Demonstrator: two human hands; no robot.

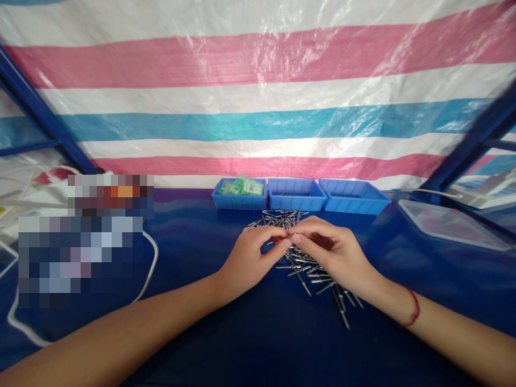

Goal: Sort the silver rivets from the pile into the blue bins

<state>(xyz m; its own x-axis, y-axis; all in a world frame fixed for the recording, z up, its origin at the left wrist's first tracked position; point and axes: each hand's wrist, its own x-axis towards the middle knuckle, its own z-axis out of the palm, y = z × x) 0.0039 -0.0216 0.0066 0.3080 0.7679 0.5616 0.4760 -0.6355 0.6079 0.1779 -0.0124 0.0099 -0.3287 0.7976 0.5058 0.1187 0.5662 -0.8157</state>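
Note:
Over a loose pile of silver blind rivets point(304, 263), my left hand point(253, 252) and my right hand point(338, 250) meet fingertip to fingertip. Both are closed in a pinch, thumb against forefinger. A small bit of metal, apparently a rivet point(291, 236), shows between the fingertips; most of it is hidden by them. The right hand covers part of the pile, and several rivets stick out below it towards me. A red cord circles the right wrist.
Behind the pile stand three blue bins: the left bin point(239, 203) holds green-and-clear packets, the middle bin point(296, 203) a few rivets, and the right bin point(357, 203) adjoins it. A clear plastic lid or tray point(451, 226) lies right. A white cable point(155, 252) runs left, near blurred-out items.

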